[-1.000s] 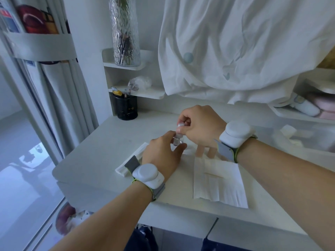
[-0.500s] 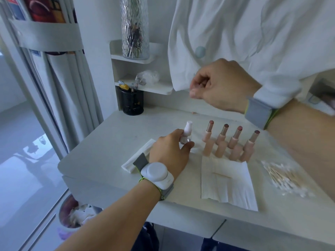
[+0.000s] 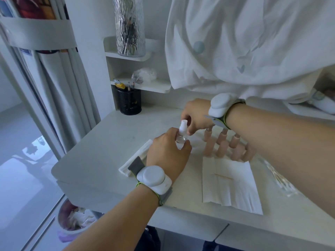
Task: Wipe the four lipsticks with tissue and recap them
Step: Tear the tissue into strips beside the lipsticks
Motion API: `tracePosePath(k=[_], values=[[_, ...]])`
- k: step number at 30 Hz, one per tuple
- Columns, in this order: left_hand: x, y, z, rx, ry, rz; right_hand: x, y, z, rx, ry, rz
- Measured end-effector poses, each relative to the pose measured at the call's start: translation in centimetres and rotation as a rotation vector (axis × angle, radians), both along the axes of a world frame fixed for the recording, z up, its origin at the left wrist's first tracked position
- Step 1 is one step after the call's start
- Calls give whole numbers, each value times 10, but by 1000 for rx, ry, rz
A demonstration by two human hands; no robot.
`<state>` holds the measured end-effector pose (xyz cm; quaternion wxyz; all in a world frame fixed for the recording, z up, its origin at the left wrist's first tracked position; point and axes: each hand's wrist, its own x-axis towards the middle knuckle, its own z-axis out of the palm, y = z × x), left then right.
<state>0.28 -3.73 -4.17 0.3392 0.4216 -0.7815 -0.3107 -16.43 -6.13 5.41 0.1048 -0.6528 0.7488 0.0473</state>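
Four pink lipsticks (image 3: pixel 222 144) stand uncapped in a row on the white desk (image 3: pixel 108 138), partly hidden behind my right forearm. A flat white tissue (image 3: pixel 230 185) lies in front of them. My left hand (image 3: pixel 168 154) grips the base of a small clear spray bottle (image 3: pixel 181 136) with a white nozzle, just left of the lipsticks. My right hand (image 3: pixel 197 115) is above it, fingers pinched at the bottle's neck beside the nozzle. No lipstick caps can be seen.
A folded tissue pack (image 3: pixel 137 156) lies left of my left hand. Cotton swabs (image 3: pixel 279 178) lie at the right. A black pen holder (image 3: pixel 129 101) stands at the back left. White cloth (image 3: pixel 244 42) hangs overhead. A waste bin (image 3: pixel 72 220) sits below the desk edge.
My right hand was on the bottle's top, lifted away up and right, and has come back down to the bottle. My left hand has stayed on the bottle.
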Motion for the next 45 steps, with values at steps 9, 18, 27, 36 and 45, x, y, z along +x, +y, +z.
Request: tracePosePath(k=[9,18,27,36,45], values=[[1,-4,-1,48,53,8,4,-5,-13,57,67,45],[1,-4,-4,-6,60,21,-16,56,41,-215,-49,65],[-3,11,2,-155,58,-162,-15,167,-8,-136,-211,-12],[0,13,2,-174,54,-344,-7,189,-60,-231,-319,-116],[3,13,2,-30,90,-539,-1,213,-89,-660,-429,-199]])
